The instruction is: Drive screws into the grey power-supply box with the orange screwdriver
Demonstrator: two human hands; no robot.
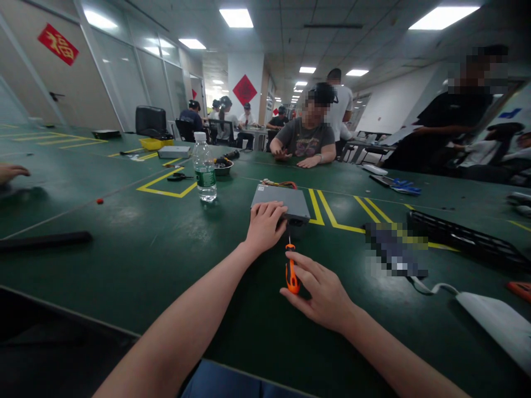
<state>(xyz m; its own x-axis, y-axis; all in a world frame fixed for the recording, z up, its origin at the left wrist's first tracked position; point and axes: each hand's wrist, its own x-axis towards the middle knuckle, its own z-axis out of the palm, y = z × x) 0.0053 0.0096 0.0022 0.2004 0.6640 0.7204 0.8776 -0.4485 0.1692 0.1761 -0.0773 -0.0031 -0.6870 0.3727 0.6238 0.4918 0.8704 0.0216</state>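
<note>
A grey metal computer power supply (286, 200) lies flat on the green table, with a bundle of coloured wires (282, 183) at its far side. My left hand (267, 224) grips its near left part, fingers bent over the top and thumb at the near side. An orange and black screwdriver (292, 276) points away from me, its shaft reaching the near face of the power supply. My right hand (317, 287) holds the handle loosely between fingers and thumb. Whether the tip sits in a screw is too small to tell.
A water bottle (204, 171) stands left of the power supply, near a metal bowl (224, 167) of tools. On the right lie a blurred-out dark device (394, 251), a white power bank-like block (493, 320) with a cable, and a black slotted panel (464, 237). A person (309, 132) sits opposite.
</note>
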